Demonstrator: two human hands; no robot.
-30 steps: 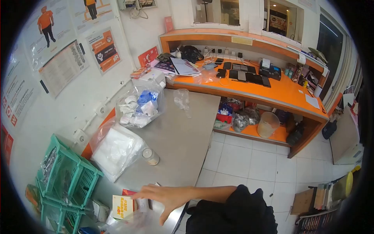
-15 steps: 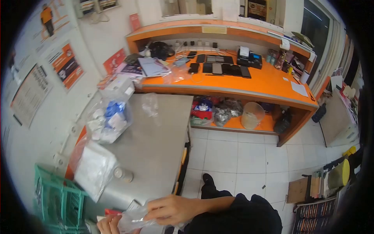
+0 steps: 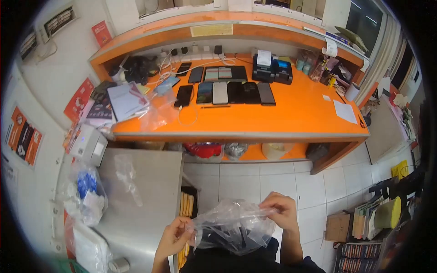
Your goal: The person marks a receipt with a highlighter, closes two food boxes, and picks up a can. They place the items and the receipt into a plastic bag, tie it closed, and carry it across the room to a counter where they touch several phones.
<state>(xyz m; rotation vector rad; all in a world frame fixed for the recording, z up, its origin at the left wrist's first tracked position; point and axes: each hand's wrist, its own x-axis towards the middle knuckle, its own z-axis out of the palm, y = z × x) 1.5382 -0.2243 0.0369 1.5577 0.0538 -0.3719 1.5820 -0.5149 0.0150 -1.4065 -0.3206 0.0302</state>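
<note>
Big orange counter (image 3: 296, 113) runs across the top, with a grey table (image 3: 150, 182) tucked just below its left end. Well below the counter, over the white floor tiles, there's a crinkly clear plastic bag (image 3: 230, 227) stretched between both hands. The left hand (image 3: 175, 237) is pinched shut on its left edge and the right hand (image 3: 282, 211) on its top right corner, fingers closed tight on the film.

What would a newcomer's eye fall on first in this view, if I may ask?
The long orange counter across the upper part of the view stands out most, with a row of phones lying flat on it. Low in the middle, the left hand and right hand pinch a crumpled clear plastic bag stretched between them, above the white tiled floor.
</note>
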